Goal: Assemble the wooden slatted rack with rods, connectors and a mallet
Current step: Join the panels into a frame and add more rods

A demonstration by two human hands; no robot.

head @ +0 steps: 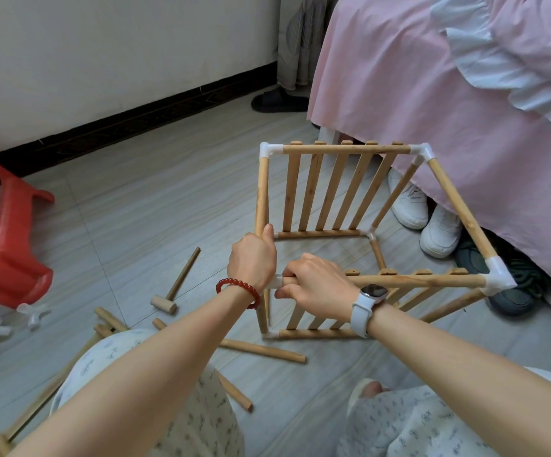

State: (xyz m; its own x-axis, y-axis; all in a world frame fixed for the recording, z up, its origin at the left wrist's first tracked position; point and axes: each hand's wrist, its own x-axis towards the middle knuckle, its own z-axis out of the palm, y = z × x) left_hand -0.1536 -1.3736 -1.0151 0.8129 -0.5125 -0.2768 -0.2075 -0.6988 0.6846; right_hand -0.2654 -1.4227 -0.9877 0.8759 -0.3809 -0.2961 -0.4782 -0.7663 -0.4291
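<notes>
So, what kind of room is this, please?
Probably a bedroom at home. A bed with a pink sheet stands at the right, shoes are tucked under it, and a slipper lies on the tiled floor by the wall.

Pale grey tiled floor (pixel 142 206), with a dark skirting strip along the wall. Standing on it: the partly built wooden rack (pixel 343 192). Lying on it: a small wooden mallet (pixel 176 285), loose wooden rods (pixel 261 350) near the rack's foot, and white plastic connectors (pixel 33 313) at left. A red plastic stool (pixel 7 245) lies tipped on its side. A dark slipper (pixel 279 99) sits by the wall; white sneakers (pixel 427 214) rest beside the pink bed cover.
</notes>
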